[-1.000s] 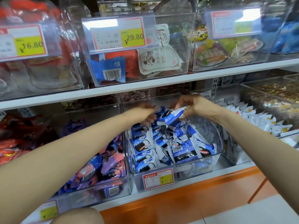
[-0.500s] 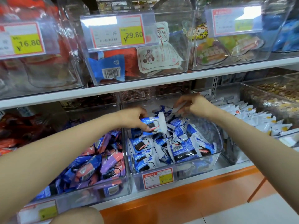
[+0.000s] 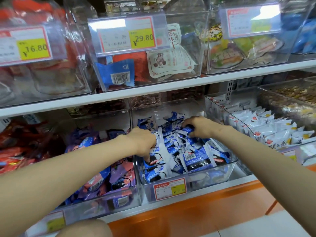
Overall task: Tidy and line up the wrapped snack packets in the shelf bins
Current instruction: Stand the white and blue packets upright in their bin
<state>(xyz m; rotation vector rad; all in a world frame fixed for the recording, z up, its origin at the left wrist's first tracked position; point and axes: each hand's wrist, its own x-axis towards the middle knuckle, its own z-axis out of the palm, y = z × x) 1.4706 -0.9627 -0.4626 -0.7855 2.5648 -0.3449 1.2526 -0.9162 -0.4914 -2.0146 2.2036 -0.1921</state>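
A clear plastic bin (image 3: pixel 227 170) on the lower shelf holds several blue-and-white wrapped snack packets (image 3: pixel 196 158) in a loose heap. My left hand (image 3: pixel 143 142) is inside the bin's left side, its fingers curled down round a blue-and-white packet (image 3: pixel 154 159) that stands in a front-left row. Further back on the right, my right hand (image 3: pixel 200 126) has its fingers curled over a blue packet (image 3: pixel 187 130) on top of the heap.
A bin of purple, blue and pink packets (image 3: pixel 102 178) sits to the left, and a bin of white packets (image 3: pixel 266 129) to the right. The white upper shelf (image 3: pixel 153 90) hangs low over the bins, carrying clear tubs with price tags. A knee (image 3: pixel 85 228) shows below.
Both hands have dropped lower into the bin. The left hand has brought its packet down to the front-left row. The right hand has come down from the bin's back onto the heap.
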